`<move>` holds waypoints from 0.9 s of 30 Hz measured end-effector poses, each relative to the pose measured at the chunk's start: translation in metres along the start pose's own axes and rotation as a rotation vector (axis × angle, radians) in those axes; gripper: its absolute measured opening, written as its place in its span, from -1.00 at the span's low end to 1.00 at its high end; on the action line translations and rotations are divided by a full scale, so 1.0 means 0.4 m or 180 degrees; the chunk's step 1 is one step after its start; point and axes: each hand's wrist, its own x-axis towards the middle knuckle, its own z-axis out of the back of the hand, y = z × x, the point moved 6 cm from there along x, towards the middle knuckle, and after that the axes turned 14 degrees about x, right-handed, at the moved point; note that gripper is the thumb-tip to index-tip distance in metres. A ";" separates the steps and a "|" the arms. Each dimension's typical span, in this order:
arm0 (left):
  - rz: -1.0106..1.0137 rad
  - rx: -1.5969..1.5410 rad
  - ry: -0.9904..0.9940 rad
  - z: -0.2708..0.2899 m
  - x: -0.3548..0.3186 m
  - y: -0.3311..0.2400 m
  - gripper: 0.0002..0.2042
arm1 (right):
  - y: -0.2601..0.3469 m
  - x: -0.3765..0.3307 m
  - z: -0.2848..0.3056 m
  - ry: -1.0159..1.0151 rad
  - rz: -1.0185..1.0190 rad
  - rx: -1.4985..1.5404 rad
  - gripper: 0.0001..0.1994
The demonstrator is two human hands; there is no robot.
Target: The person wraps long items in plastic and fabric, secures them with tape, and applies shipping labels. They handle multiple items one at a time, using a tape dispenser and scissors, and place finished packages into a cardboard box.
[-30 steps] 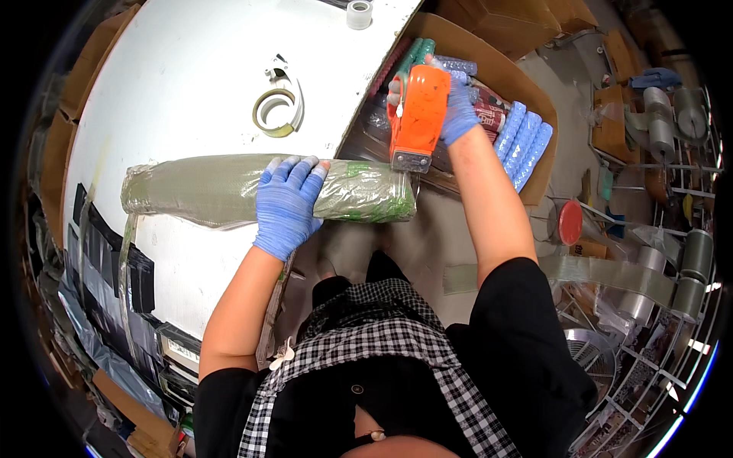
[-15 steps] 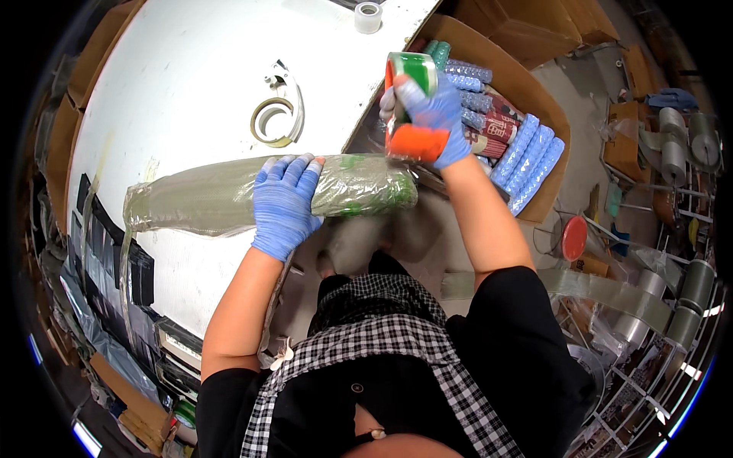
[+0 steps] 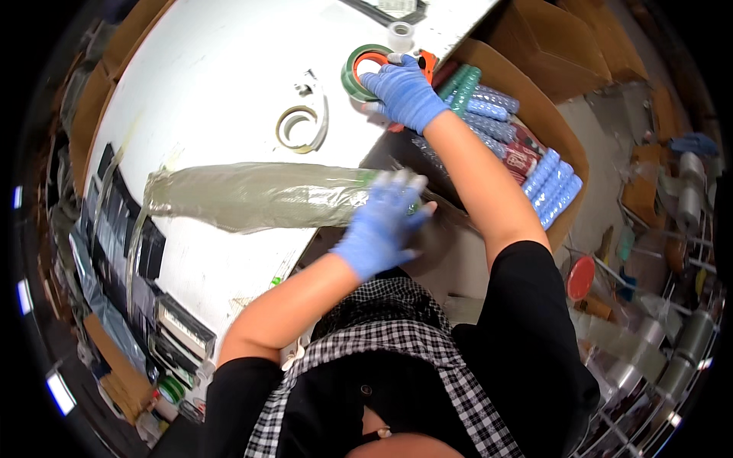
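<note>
Plastic-wrapped bundle (image 3: 252, 197), long, greenish-grey, lies flat across the white table (image 3: 206, 91), its near end reaching the table's right edge, the far end pointing to the left edge. Left hand (image 3: 379, 225), blue glove, sits on the bundle's right end at the table edge, fingers spread over the wrap; motion-blurred, so can't tell if it grips or just presses. Right hand (image 3: 403, 91), also blue-gloved, is stretched out to the table's far right corner, fingers curled over an orange tape dispenser (image 3: 422, 62) with a green tape roll (image 3: 359, 65) on it; dispenser rests on the tabletop, hand clasping it from above. Small white tape core (image 3: 400, 34) stands just beyond the dispenser, near the far edge. Metal tape holder with a pale ring of tape (image 3: 301, 126) lies mid-table, apart from the bundle, between it and the dispenser. Cardboard box (image 3: 550, 130) sits just off the table's right edge, below the right forearm, filled with blue and green wrapped rolls (image 3: 553, 183) laid side by side, plus a red pack among them. Dark flat packs (image 3: 122, 229) are stacked along the table's left side. Red round lid (image 3: 580, 276) lies on the floor to the right, with grey rolls on wire racks (image 3: 687, 336) further out.
</note>
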 end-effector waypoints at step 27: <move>0.4357 0.1063 -0.1656 0.096 -1.229 0.265 -0.57 | 0.695 -0.225 -0.204 0.0854 -0.1092 0.2589 -0.71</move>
